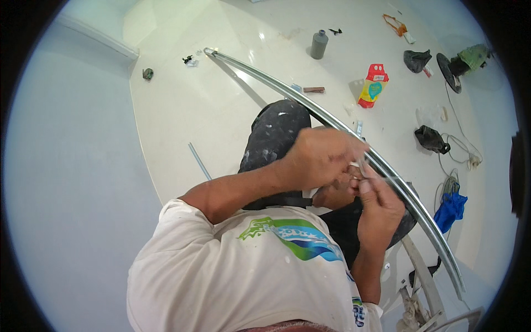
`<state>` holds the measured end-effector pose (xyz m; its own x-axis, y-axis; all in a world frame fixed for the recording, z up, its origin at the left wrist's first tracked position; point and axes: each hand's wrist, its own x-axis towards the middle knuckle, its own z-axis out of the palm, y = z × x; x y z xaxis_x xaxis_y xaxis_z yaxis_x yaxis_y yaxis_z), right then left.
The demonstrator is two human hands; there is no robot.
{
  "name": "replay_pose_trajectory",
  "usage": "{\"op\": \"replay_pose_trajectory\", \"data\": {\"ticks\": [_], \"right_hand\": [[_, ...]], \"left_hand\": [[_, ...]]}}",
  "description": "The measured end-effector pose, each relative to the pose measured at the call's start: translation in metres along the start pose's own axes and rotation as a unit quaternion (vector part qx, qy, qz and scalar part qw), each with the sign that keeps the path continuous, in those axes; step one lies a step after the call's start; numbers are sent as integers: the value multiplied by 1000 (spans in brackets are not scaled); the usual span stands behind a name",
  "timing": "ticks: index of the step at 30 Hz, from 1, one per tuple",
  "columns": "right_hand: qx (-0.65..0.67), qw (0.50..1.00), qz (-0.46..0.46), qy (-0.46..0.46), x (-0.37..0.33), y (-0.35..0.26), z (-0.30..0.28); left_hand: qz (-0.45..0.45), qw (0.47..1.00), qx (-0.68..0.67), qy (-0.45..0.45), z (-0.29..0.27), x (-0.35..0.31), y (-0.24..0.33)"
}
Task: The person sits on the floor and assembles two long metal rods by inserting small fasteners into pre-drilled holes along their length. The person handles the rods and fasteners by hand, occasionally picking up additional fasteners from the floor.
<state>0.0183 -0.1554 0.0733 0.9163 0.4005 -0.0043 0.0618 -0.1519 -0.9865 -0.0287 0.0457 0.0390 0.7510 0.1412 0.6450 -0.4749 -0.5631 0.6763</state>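
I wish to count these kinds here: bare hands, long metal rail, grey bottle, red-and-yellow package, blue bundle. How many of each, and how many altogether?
Bare hands: 2
Long metal rail: 1
Grey bottle: 1
Red-and-yellow package: 1
Blue bundle: 1
Total: 6

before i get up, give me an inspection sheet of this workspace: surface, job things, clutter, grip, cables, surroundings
Surface: pale, shiny floor with things scattered about
Job's things: long metal rail running diagonally; small pale piece, kind unclear
Clutter: grey bottle, red-and-yellow packet, blue bag
Left grip: blurred, near the small piece; hold unclear
Right grip: thumb and fingers at the small piece; hold unclear
Cables: thin grey cable, loosely looped at right
Surroundings: pale wall at left
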Motion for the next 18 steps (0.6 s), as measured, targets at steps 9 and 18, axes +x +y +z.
{"op": "replay_pose_trajectory", "data": {"ticks": [9, 18], "right_hand": [[-330, 858, -393, 11, -3, 20, -3], [-326, 873, -364, 9, -16, 38, -8]], "left_hand": [[-399, 830, -369, -125, 33, -32, 28], [-511, 537, -669, -47, 35, -45, 34]]}}
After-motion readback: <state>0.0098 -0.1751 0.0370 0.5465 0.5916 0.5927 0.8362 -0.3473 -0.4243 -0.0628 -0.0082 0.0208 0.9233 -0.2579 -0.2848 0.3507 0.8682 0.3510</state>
